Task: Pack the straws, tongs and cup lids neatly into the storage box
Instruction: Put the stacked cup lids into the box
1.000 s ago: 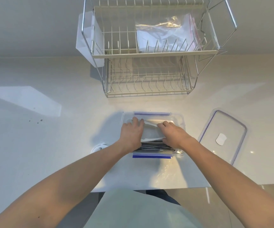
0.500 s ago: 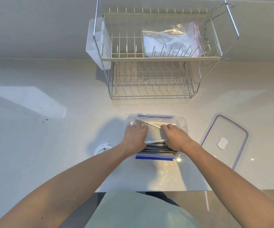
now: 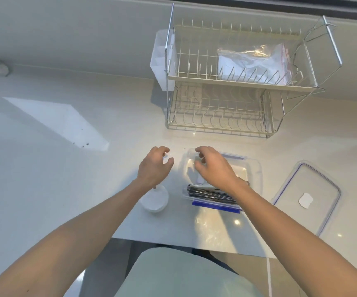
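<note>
My left hand (image 3: 155, 167) hovers over the bare surface (image 3: 66, 189), fingers loosely curled and holding nothing. My right hand (image 3: 213, 168) hangs above the storage box (image 3: 257, 174), fingers also curled in a loose claw; I cannot tell whether the tips touch anything inside. The stack of cup lids (image 3: 156, 199) sits at six o'clock from my left hand, just beside my left wrist and at nine o'clock from the box, so the left hand is the nearer one for it. The dark straws (image 3: 209, 192) lie in the box along its near wall, long axis running nine to three. I cannot make out the tongs clearly. I judge the free room for the lids to be the far half of the box, under my right hand. The box lid (image 3: 314, 189) lies at three o'clock, well clear; the dish rack (image 3: 237, 86) stands at twelve o'clock.
</note>
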`<action>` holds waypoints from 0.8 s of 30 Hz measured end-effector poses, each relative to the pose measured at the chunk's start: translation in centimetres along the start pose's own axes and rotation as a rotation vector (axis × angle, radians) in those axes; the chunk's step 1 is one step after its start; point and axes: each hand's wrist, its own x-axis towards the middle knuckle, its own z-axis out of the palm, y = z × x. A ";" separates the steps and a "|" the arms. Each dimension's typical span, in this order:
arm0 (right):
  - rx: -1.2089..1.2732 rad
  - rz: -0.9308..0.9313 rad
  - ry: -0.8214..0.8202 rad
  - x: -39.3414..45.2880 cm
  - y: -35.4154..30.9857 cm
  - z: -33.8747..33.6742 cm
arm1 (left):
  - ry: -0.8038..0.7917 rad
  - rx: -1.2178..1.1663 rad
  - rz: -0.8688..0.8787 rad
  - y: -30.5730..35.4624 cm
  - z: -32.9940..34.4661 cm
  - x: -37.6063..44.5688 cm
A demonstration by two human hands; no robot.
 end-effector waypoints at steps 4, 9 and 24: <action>0.185 0.077 -0.044 0.1 -5.5 3.3 | -0.062 -0.101 -0.216 -5.0 -1.1 -1.7; 0.028 0.239 -0.315 -2.5 -7.9 9.1 | -0.204 -0.218 -0.334 -10.0 -1.3 -5.5; 0.360 0.559 -0.296 -5.5 -8.3 14.7 | -0.359 -0.566 -0.462 -13.0 -1.9 -6.9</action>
